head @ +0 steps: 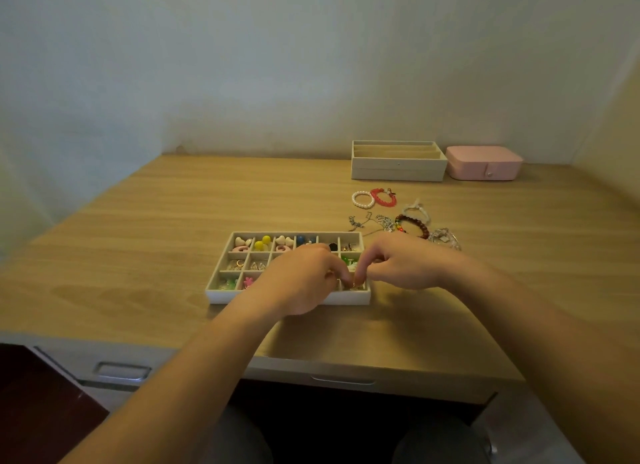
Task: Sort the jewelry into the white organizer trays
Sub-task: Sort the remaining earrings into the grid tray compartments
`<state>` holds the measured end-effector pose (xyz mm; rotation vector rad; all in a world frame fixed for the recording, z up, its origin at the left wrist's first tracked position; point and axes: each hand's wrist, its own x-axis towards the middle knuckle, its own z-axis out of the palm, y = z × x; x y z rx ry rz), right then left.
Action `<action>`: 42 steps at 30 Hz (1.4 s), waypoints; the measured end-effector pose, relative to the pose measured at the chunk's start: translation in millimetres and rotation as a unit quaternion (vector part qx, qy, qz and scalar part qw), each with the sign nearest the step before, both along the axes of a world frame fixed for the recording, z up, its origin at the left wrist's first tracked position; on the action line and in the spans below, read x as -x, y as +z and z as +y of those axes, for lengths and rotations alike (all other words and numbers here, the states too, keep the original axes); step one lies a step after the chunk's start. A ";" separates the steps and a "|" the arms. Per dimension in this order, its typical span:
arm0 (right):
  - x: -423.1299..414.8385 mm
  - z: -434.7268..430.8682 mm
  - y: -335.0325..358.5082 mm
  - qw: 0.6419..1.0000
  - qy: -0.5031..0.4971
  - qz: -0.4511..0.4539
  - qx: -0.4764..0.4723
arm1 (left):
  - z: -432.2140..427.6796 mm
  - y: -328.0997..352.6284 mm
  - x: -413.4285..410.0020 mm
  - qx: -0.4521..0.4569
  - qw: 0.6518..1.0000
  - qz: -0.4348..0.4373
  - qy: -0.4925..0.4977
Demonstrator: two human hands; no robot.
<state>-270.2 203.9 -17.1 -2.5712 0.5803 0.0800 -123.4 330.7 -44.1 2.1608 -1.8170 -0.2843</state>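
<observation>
A white organizer tray (221,295) with several small compartments lies on the wooden desk, holding earrings, beads and small charms. My left hand (301,280) and my right hand (401,262) hover over its near right corner. Their fingertips meet there and pinch a small gold piece of jewelry (355,284) above the corner compartment. Both hands cover the tray's middle compartments. Behind and to the right of the tray lie loose bracelets: a white pearl one (363,199), a red one (382,196), a brown bead one (414,225), and silver chains (377,221).
A second white organizer (398,172) with long slots stands at the back right beside a shut pink jewelry case (485,162). Walls close the desk on three sides. Drawers with metal handles (121,371) sit under the front edge.
</observation>
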 end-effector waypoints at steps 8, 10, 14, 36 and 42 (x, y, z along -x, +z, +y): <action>1.1 1.3 -2.7 1.000 -0.009 0.008 -0.002 | -0.6 -1.4 0.0 0.017 1.000 0.005 -0.003; 3.1 0.5 -2.8 0.999 -0.032 -0.027 0.003 | 0.3 -0.4 -2.0 0.032 0.999 0.032 0.009; 3.7 -7.7 -12.0 0.986 -0.115 -0.120 -0.005 | 6.8 -0.4 -13.6 0.059 0.996 0.062 0.041; -85.8 26.2 -36.2 0.940 -0.293 -0.148 -0.088 | 29.8 0.6 -62.8 0.055 0.977 -0.078 0.190; -133.6 33.0 -32.6 0.942 -0.283 -0.151 -0.097 | 20.3 -12.4 -98.6 0.114 0.963 -0.061 0.236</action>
